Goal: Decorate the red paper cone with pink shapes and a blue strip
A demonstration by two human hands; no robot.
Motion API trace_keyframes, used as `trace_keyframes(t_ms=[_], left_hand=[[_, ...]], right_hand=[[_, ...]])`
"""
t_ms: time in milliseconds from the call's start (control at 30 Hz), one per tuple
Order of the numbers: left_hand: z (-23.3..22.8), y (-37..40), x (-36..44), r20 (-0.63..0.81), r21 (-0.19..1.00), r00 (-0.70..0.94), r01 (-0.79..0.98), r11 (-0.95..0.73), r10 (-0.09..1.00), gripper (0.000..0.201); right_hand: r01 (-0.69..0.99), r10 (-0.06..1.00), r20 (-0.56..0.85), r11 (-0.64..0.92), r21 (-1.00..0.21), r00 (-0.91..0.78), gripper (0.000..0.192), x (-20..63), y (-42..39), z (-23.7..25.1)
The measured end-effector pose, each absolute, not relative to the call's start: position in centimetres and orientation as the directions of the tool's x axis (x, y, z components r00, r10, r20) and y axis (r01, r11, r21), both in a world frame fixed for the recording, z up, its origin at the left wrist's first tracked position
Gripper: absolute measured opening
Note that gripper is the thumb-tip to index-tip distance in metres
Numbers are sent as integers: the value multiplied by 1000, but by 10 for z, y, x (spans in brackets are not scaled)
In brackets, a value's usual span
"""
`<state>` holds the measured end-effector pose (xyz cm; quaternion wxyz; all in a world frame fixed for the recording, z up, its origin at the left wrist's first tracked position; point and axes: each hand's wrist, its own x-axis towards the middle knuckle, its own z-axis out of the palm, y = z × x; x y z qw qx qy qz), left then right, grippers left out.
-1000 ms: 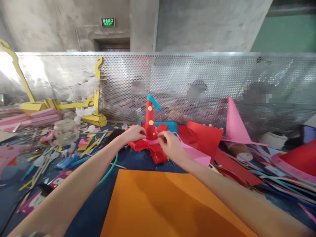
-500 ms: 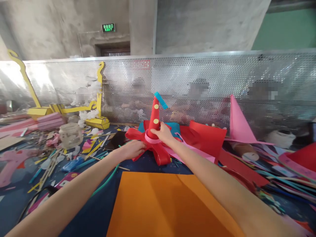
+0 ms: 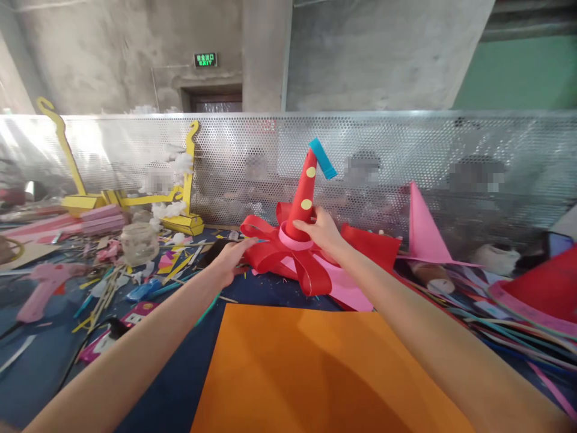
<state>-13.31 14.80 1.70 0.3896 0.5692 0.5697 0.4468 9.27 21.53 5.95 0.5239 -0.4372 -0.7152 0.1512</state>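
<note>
My right hand point(image 3: 325, 231) is closed around the lower part of a red paper cone hat point(image 3: 301, 198), thumb in front. Pale yellow dots run up the cone, and a folded blue paper strip point(image 3: 323, 159) hangs from its tip. A pink paper band point(image 3: 295, 242) rings its base, with red paper loops point(image 3: 313, 270) spreading out like petals. The hat leans slightly right. My left hand point(image 3: 229, 261) is at the left-hand loops, fingers stretched toward them and thumb apart below; whether the fingertips touch the paper is unclear.
Orange card point(image 3: 311, 367) lies in front of me. At left are a pink glue gun point(image 3: 47, 288), a glass jar point(image 3: 139, 243), sticks, scraps and a yellow paper structure point(image 3: 183, 222). A pink cone point(image 3: 428, 231) and red paper stand right. A perforated metal screen point(image 3: 216, 174) runs behind.
My right hand has moved the cone hat up and to the right. My left hand has drawn left, away from the hat's base toward the outer loops. The view has shifted slightly.
</note>
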Motion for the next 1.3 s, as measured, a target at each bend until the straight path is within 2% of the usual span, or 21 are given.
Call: trace_keyframes(t_ms=[100, 233, 300, 533, 667, 800, 900, 1033, 1167, 1300], left_hand=[[26, 142, -134, -144, 980, 150, 157, 121, 978, 50], [26, 135, -128, -302, 928, 424, -76, 366, 854, 51], [23, 133, -123, -293, 902, 493, -141, 408, 819, 44], [20, 132, -123, -192, 952, 520, -108, 286, 833, 24], [20, 130, -126, -176, 961, 527, -91, 261, 831, 20], [18, 123, -128, -155, 960, 547, -114, 257, 823, 27], [16, 118, -130, -159, 939, 464, -201, 279, 871, 33], [12, 120, -129, -255, 899, 258, -291, 326, 932, 42], [9, 126, -122, -146, 887, 111, -426, 180, 983, 35], [6, 135, -115, -100, 874, 23, -476, 99, 995, 22]], right_hand=[[445, 771, 623, 607, -658, -131, 37, 94, 201, 61], [431, 755, 629, 637, -639, -184, 41, 90, 187, 60], [429, 751, 630, 643, -634, -196, 43, 90, 183, 60], [428, 760, 620, 635, -643, -195, 38, 95, 176, 63], [419, 765, 615, 630, -654, -190, 37, 95, 173, 63], [401, 768, 609, 630, -665, -198, 36, 95, 170, 64], [382, 770, 604, 631, -675, -205, 37, 96, 167, 66], [364, 774, 599, 628, -688, -204, 35, 99, 165, 65], [356, 786, 578, 616, -702, -220, 37, 97, 162, 62], [361, 797, 564, 603, -712, -217, 40, 95, 160, 58]])
